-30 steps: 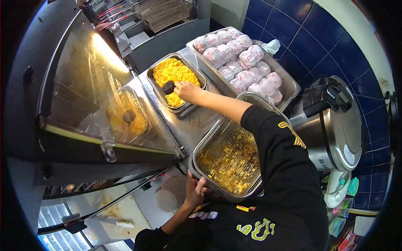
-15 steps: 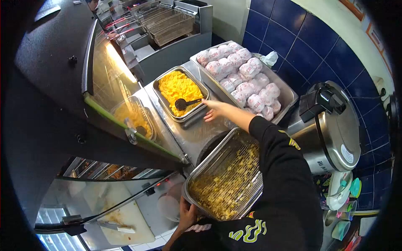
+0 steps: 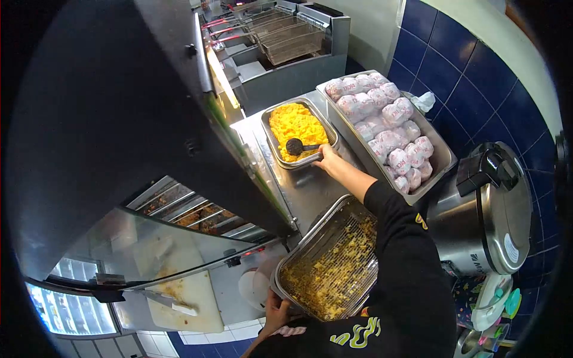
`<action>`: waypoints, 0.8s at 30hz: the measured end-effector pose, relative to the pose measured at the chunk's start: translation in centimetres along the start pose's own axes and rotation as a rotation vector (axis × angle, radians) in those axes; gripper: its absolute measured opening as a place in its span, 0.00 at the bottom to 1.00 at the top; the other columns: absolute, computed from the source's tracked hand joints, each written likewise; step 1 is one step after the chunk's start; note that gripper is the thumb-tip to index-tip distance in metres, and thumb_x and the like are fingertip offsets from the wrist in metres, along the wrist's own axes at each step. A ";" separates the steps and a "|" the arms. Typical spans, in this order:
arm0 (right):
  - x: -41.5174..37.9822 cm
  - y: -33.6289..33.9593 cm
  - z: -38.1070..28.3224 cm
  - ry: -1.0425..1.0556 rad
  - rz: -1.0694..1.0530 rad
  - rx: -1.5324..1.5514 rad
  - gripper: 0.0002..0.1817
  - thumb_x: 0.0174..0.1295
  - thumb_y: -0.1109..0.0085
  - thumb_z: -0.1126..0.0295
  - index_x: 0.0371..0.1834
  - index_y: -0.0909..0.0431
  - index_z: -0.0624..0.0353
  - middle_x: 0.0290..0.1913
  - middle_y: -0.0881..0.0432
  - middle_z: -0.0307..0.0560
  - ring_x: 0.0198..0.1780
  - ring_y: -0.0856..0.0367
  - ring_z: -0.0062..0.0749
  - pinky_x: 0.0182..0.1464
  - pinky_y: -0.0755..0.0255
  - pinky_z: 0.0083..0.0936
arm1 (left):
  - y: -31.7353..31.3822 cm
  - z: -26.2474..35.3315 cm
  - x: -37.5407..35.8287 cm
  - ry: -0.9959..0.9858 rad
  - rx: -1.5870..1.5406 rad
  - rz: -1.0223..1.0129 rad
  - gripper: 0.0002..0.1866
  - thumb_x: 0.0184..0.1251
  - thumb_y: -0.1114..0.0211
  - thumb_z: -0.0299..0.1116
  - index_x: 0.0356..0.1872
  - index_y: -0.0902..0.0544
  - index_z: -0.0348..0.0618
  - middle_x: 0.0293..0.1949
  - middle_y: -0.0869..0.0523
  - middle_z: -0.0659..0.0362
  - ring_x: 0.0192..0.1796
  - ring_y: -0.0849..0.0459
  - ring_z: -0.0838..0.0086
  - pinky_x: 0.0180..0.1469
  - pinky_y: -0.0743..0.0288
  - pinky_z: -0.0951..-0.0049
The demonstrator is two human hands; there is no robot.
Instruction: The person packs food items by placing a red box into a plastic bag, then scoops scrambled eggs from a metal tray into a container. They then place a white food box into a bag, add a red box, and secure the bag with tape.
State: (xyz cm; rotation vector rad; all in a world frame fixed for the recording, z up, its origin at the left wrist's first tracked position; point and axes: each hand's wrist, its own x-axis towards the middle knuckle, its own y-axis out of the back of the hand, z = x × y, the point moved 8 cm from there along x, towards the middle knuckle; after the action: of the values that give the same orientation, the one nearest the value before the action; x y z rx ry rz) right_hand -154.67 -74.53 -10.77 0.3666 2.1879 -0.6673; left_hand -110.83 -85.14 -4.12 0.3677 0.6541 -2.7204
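My right hand (image 3: 327,156) is closed on the near corner of a small steel pan (image 3: 286,162), its fingers at the rim beside the end of a black scoop's handle (image 3: 311,147). The scoop lies on bright yellow, lumpy food (image 3: 296,125) heaped in the pan. Low in the view, my left hand (image 3: 276,311) grips the lower left corner of a larger steel tray (image 3: 278,275). Yellow-brown crumbs and bits (image 3: 340,268) are scattered over a wire rack inside this tray, which tilts against my body.
A deep steel tray of paper-wrapped bundles (image 3: 388,122) stands right of the small pan. Near my right arm is a large lidded steel cooker (image 3: 477,227). A dark cabinet (image 3: 107,131) fills the left. Below it, a knife (image 3: 173,303) lies on a cutting board (image 3: 194,298). Fryer baskets (image 3: 292,42) sit behind.
My right hand has gone from reaching with spread fingers to closing at the small pan's corner. My left hand keeps its hold on the larger tray. The view has turned left.
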 end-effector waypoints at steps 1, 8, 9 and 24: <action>-0.5 -0.6 0.2 -0.053 -0.056 0.078 0.17 0.45 0.54 0.75 0.41 0.37 0.59 0.41 0.35 0.53 0.49 0.30 0.49 0.52 0.37 0.64 | -0.4 0.8 0.1 -0.055 0.028 -0.020 0.28 0.61 0.42 0.27 0.61 0.41 0.37 0.57 0.30 0.53 0.58 0.32 0.69 0.60 0.39 0.68; -10.7 -1.6 -2.5 -0.050 -0.299 0.029 0.22 0.59 0.71 0.67 0.54 0.35 0.59 0.54 0.29 0.57 0.54 0.28 0.54 0.49 0.36 0.68 | -0.2 0.7 0.5 -0.082 -0.003 -0.067 0.29 0.61 0.41 0.29 0.62 0.42 0.37 0.57 0.31 0.55 0.59 0.32 0.70 0.61 0.41 0.69; -11.6 -1.2 -3.0 -0.039 -0.284 -0.020 0.21 0.58 0.70 0.68 0.53 0.35 0.60 0.54 0.29 0.58 0.54 0.28 0.55 0.48 0.35 0.67 | -0.6 1.3 0.7 -0.119 0.038 -0.111 0.29 0.61 0.41 0.30 0.62 0.42 0.36 0.57 0.31 0.56 0.58 0.33 0.71 0.61 0.42 0.70; -28.6 9.2 -21.0 0.306 -0.267 -0.011 0.13 0.39 0.53 0.77 0.32 0.32 0.67 0.41 0.27 0.61 0.44 0.25 0.60 0.48 0.29 0.61 | -6.2 4.1 4.8 0.006 -0.205 -0.198 0.20 0.62 0.46 0.25 0.55 0.36 0.40 0.50 0.28 0.57 0.53 0.29 0.72 0.48 0.27 0.73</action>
State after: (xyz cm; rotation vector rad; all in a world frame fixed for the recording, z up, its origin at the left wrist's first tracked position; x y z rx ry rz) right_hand -145.20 -56.05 19.44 0.1798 2.5599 -0.7855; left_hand -118.18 -82.99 0.32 0.2745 1.0103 -2.8004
